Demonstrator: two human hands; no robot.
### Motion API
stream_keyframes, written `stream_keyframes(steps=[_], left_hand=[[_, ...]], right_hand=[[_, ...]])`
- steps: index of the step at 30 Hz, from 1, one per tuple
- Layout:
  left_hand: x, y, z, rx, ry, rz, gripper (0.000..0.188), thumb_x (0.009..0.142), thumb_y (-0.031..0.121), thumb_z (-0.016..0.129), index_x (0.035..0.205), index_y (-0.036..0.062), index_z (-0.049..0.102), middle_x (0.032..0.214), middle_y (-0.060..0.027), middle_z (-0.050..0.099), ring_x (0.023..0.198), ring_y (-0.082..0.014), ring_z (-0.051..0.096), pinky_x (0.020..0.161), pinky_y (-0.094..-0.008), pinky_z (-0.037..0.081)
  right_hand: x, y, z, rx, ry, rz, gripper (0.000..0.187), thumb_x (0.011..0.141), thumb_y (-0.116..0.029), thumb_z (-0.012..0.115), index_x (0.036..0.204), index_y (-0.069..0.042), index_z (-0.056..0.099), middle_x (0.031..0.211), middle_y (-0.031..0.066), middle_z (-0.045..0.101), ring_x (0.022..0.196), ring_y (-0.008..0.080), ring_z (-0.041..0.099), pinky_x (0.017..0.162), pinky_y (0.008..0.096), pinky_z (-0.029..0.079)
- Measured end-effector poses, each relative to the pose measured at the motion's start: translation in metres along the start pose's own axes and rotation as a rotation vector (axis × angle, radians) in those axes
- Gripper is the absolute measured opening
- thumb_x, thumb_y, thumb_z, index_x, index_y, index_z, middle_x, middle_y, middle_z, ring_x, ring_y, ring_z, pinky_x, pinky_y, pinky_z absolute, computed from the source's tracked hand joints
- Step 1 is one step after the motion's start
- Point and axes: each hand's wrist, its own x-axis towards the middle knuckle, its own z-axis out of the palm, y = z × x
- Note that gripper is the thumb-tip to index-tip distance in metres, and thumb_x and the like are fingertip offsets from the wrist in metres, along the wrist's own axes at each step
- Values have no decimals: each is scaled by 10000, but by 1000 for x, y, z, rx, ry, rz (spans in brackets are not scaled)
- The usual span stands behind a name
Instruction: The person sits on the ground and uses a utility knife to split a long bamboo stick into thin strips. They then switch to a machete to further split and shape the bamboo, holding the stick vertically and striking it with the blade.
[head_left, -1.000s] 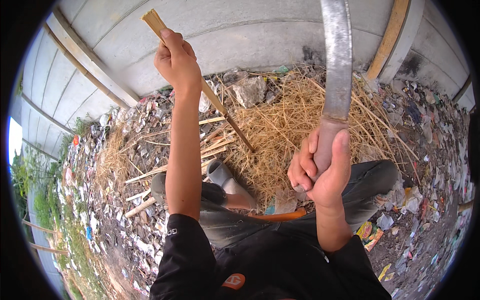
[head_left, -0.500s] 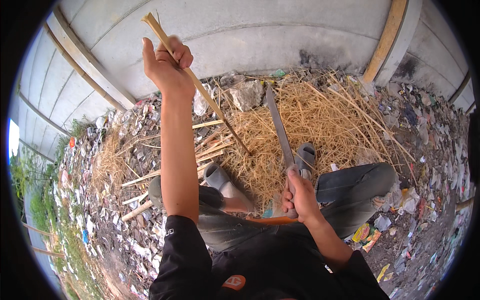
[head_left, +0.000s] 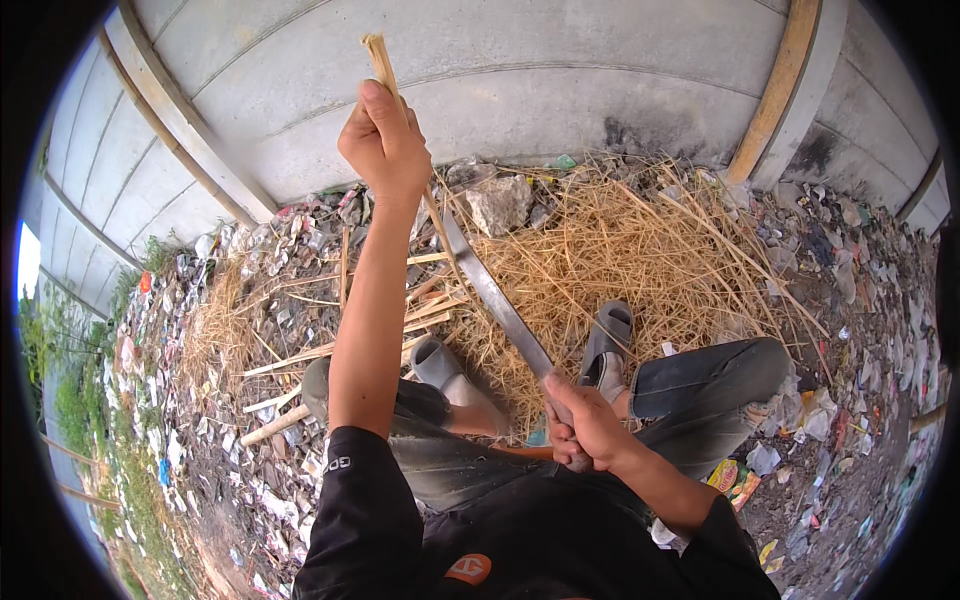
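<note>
My left hand (head_left: 388, 150) is raised in front, its fingers wrapped round the upper part of a bamboo strip (head_left: 375, 58). The strip's frayed end sticks up above the fist, and its lower length slants down toward the ground. In my right hand (head_left: 590, 425), above my lap, is the handle of a machete (head_left: 510, 320). Its long blade points away and to the left, and the tip end meets or overlaps the strip below my left hand. Whether the edge touches the strip I cannot tell. Beneath the blade lies a heap of thin bamboo shavings (head_left: 650, 265).
A grey concrete wall (head_left: 560, 100) rises close ahead, with a wooden post (head_left: 775, 90) on the right. A pale rock (head_left: 500, 205) sits by its foot. Split bamboo pieces (head_left: 275, 428) lie to the left, and scattered litter (head_left: 850, 400) covers the ground. My slippered feet (head_left: 608, 340) flank the near shavings.
My left hand has turned and shifted right, bringing the strip more upright. The machete has swung left, so its blade now meets or crosses the strip.
</note>
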Motion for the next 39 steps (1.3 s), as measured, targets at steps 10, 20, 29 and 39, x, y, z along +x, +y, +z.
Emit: stream_keyframes(steps=[10, 20, 29, 39], left_hand=[[4, -2, -16, -179, 58, 53, 513, 1065, 407, 401, 697, 52, 439, 577, -13, 376, 376, -91, 377, 331, -245, 288], [5, -13, -17, -133, 54, 45, 528, 1059, 423, 407, 702, 38, 462, 560, -8, 374, 358, -93, 364, 335, -246, 285], [0, -16, -8, -135, 89, 43, 561, 1036, 483, 407, 718, 27, 478, 569, -22, 384, 383, -99, 397, 344, -248, 299], [6, -19, -17, -185, 65, 32, 578, 1026, 516, 406, 733, 24, 485, 552, -33, 404, 371, -110, 389, 330, -252, 296]], right_hand=[[-12, -123, 1, 248, 223, -932, 533, 1034, -626, 389, 901, -112, 426, 552, -12, 364, 367, 101, 375, 384, 300, 400], [8, -19, -8, 47, 132, -55, 365, 1069, -385, 523, 879, -75, 493, 582, -14, 454, 421, 63, 458, 417, 265, 410], [17, -62, 26, 282, 94, -1120, 506, 984, -557, 580, 1002, -69, 448, 641, 26, 487, 448, 129, 463, 430, 315, 426], [22, -36, -27, 1, 196, -220, 480, 1070, -495, 452, 852, -68, 477, 599, 13, 450, 421, 96, 446, 425, 309, 428]])
